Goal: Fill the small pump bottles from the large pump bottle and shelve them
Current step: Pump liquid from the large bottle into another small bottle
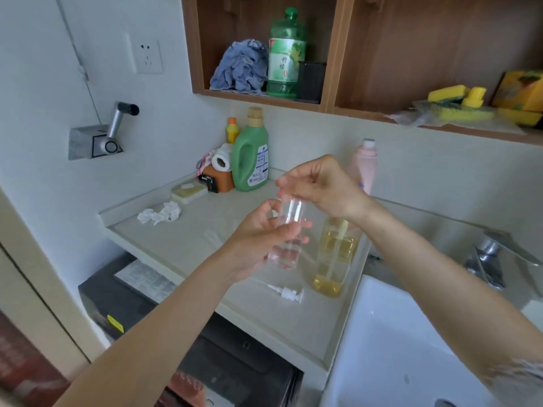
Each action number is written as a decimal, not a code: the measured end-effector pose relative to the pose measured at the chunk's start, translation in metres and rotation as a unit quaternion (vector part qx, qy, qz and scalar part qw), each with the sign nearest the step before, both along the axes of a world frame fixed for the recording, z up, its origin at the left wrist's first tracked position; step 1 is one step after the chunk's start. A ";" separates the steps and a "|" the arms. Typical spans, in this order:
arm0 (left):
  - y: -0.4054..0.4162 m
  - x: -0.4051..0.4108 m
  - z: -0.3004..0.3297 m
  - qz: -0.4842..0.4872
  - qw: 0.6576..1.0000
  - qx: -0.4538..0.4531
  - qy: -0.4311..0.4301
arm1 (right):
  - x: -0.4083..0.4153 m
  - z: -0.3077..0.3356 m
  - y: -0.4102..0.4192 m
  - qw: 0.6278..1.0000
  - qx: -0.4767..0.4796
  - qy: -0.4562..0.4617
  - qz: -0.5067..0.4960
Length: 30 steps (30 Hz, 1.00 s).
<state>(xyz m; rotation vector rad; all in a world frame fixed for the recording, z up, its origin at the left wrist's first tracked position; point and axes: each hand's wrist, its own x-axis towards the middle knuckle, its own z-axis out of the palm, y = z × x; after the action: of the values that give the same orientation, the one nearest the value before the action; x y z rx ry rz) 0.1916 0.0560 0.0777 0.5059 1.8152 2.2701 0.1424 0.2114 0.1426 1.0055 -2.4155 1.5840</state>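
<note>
A small clear bottle (289,230) is held in the air above a pale counter (205,236), near its right edge beside a white sink (396,348). The bottle is gripped around its middle by the left hand (264,239), whose fingers are curled round the body. Its long axis is nearly upright, tipped slightly, with the neck at the top. The right hand (320,183) is poised at the neck from above, its fingertips drawn together there; whether a cap is pinched cannot be told because of blur. The bottle appears empty or nearly so.

Just to the right of the held bottle, and lower, a large bottle of yellow liquid (335,254) stands upright on the counter, its top hidden behind the right wrist. A loose white pump head (289,293) lies on its side on the counter just in front of and below the left hand.

The coming move is judged to turn on this: the large bottle lies to the right of the grip, nearer the right hand, so the small bottle's open neck would need to be brought rightward under its spout.
</note>
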 end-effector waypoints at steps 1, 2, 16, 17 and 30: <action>-0.002 0.000 -0.001 -0.010 1.000 0.016 -0.008 | 0.002 0.001 -0.004 1.000 -0.008 -0.002 0.000; -0.005 -0.002 -0.002 -0.023 0.999 0.032 -0.018 | 0.004 0.003 -0.006 1.000 -0.021 -0.001 -0.005; -0.006 -0.021 -0.001 0.003 0.998 -0.006 0.067 | 0.027 0.034 0.006 0.988 0.115 -0.038 -0.101; -0.009 -0.021 -0.003 -0.008 0.998 -0.018 0.053 | 0.024 0.037 0.007 0.988 0.078 -0.055 -0.121; -0.030 -0.022 -0.007 0.002 0.997 -0.049 0.065 | 0.026 0.038 0.006 0.981 0.006 -0.059 -0.187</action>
<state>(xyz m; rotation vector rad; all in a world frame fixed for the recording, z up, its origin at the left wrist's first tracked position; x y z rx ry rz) 0.1698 0.0261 0.0705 0.6471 1.9803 2.1838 0.1683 0.2174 0.1810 0.4308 -2.5009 1.5296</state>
